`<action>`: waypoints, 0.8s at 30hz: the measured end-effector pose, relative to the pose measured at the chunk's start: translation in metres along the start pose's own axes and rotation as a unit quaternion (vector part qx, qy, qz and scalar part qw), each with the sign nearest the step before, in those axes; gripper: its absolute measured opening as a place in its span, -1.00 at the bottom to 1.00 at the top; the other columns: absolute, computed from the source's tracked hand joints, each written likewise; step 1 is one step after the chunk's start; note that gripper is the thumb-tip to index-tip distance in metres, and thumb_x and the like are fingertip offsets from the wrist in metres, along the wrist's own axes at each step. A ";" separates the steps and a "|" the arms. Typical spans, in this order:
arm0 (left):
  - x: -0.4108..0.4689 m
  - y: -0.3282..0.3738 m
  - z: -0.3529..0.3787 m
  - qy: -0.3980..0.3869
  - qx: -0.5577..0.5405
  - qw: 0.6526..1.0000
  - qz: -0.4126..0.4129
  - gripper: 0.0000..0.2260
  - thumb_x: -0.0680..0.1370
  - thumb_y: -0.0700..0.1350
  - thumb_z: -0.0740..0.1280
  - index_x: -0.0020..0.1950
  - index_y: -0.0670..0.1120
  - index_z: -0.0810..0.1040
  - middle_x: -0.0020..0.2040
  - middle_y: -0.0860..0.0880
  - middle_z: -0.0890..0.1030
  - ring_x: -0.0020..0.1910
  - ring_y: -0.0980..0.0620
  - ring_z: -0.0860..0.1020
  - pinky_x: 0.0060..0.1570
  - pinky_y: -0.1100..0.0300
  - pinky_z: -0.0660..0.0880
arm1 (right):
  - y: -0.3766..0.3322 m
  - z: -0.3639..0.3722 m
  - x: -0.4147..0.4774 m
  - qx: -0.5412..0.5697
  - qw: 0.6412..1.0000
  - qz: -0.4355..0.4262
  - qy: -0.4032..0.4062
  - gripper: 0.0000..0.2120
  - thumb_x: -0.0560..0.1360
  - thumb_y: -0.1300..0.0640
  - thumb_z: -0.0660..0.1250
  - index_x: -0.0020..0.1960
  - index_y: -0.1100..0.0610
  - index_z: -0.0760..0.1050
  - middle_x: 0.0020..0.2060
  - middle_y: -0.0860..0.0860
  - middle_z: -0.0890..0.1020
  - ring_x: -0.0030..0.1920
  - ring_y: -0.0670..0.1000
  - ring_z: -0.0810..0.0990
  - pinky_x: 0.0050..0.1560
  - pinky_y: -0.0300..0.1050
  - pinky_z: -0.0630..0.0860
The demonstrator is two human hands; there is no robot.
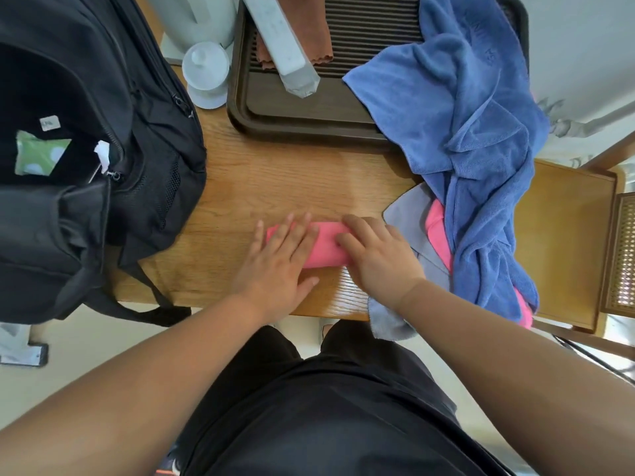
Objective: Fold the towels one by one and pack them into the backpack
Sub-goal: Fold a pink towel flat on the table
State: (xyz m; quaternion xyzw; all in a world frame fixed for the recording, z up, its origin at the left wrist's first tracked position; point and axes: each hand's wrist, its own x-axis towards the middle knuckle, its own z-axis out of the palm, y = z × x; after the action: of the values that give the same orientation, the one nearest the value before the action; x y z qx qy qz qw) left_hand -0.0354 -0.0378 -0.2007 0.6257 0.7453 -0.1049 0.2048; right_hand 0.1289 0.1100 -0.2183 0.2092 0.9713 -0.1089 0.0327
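Note:
A small pink towel [326,247], folded into a narrow strip, lies on the wooden table [275,180] near its front edge. My left hand [278,262] presses flat on the strip's left end with straight fingers. My right hand [378,255] rests on its right end, fingers bent over the cloth. A black backpack [86,149] stands open on the left of the table. On the right lies a heap of towels: a big blue towel [464,132] on top, a grey towel [412,218] and another pink towel [436,231] beneath it.
A dark slatted tray [309,115] sits at the back of the table with a brown cloth [309,32] and a long grey-white box [281,46] on it. A white lidded cup [206,73] stands beside the tray. A wooden chair [567,242] is at the right.

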 end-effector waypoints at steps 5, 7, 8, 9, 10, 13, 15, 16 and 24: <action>0.005 0.010 0.013 -0.010 -0.036 0.999 -0.026 -0.20 0.58 0.38 -0.19 0.55 -0.08 -0.47 0.55 -0.08 -0.50 0.53 -0.10 -0.47 0.50 -0.24 -0.35 | -0.006 -0.011 -0.009 0.004 0.995 0.028 -0.095 -0.49 0.56 -0.30 0.12 0.28 0.06 0.42 0.55 0.15 0.25 0.53 0.23 0.20 0.44 0.23 0.24; 0.007 0.014 0.015 -0.023 -0.044 0.998 -0.039 -0.20 0.59 0.38 -0.16 0.54 -0.09 -0.49 0.52 -0.10 -0.54 0.51 -0.11 -0.51 0.50 -0.24 -0.35 | -0.012 -0.019 0.002 0.002 0.998 0.012 -0.062 -0.52 0.61 -0.25 0.09 0.29 0.08 0.46 0.55 0.15 0.27 0.54 0.23 0.20 0.48 0.24 0.19; 0.007 0.015 0.016 -0.026 -0.044 0.998 -0.043 -0.20 0.60 0.38 -0.16 0.54 -0.10 -0.50 0.52 -0.10 -0.55 0.51 -0.12 -0.51 0.51 -0.25 -0.33 | -0.016 -0.022 0.008 0.001 0.999 0.010 -0.049 -0.52 0.63 -0.22 0.09 0.35 0.09 0.44 0.56 0.14 0.26 0.55 0.22 0.19 0.49 0.24 0.16; 0.008 0.016 0.015 -0.028 -0.048 0.997 -0.047 -0.20 0.60 0.37 -0.17 0.53 -0.10 -0.51 0.51 -0.10 -0.55 0.51 -0.12 -0.52 0.51 -0.25 -0.33 | -0.019 -0.023 0.014 0.000 0.998 0.015 -0.055 -0.49 0.65 -0.21 0.06 0.45 0.08 0.37 0.58 0.14 0.20 0.57 0.22 0.13 0.52 0.24 0.12; 0.009 0.016 0.016 -0.028 -0.052 0.997 -0.047 -0.22 0.60 0.36 -0.19 0.52 -0.10 -0.52 0.51 -0.10 -0.55 0.51 -0.11 -0.51 0.51 -0.24 -0.33 | -0.021 -0.022 0.020 -0.003 0.996 0.026 -0.080 -0.44 0.66 -0.22 0.00 0.55 0.05 0.23 0.61 0.12 0.09 0.60 0.21 0.03 0.54 0.26 0.05; 0.006 0.010 0.019 -0.018 -0.101 0.994 -0.030 -0.31 0.59 0.29 -0.29 0.57 -0.07 -0.44 0.55 -0.04 -0.50 0.53 -0.03 -0.48 0.54 -0.21 -0.29 | -0.020 -0.007 0.026 -0.030 0.984 0.054 -0.165 -0.37 0.65 -0.26 -0.19 0.63 -0.04 -0.24 0.62 0.07 -0.24 0.60 0.19 -0.26 0.54 0.31 -0.12; 0.009 0.006 0.016 0.018 -0.180 0.982 -0.048 -0.37 0.62 0.22 -0.26 0.61 -0.04 -0.33 0.61 0.01 -0.35 0.57 0.05 -0.38 0.56 -0.16 -0.22 | -0.016 -0.001 0.025 -0.022 0.984 0.060 -0.165 -0.36 0.65 -0.26 -0.19 0.62 -0.05 -0.29 0.61 0.07 -0.27 0.59 0.19 -0.29 0.54 0.30 -0.16; 0.014 0.005 0.013 0.042 -0.213 0.973 -0.072 -0.39 0.64 0.19 -0.22 0.62 -0.03 -0.28 0.63 0.03 -0.28 0.58 0.08 -0.33 0.57 -0.13 -0.21 | -0.014 0.002 0.024 -0.016 0.986 0.058 -0.156 -0.36 0.65 -0.26 -0.18 0.62 -0.04 -0.28 0.61 0.08 -0.26 0.60 0.19 -0.29 0.55 0.30 -0.17; 0.037 -0.008 0.003 -0.021 -0.113 0.992 -0.050 -0.37 0.67 0.18 -0.11 0.61 -0.01 -0.34 0.60 0.03 -0.39 0.57 0.02 -0.38 0.55 -0.20 -0.23 | -0.010 0.008 0.025 -0.001 0.989 0.043 -0.143 -0.32 0.63 -0.32 -0.22 0.63 -0.02 -0.25 0.63 0.07 -0.16 0.59 0.19 -0.29 0.56 0.28 -0.15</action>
State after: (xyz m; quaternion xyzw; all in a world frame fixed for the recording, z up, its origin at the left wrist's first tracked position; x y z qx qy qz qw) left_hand -0.0471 -0.0077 -0.2205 0.5582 0.7781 -0.0433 0.2849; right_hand 0.1025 0.1091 -0.2264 0.2334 0.9466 -0.1357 0.1763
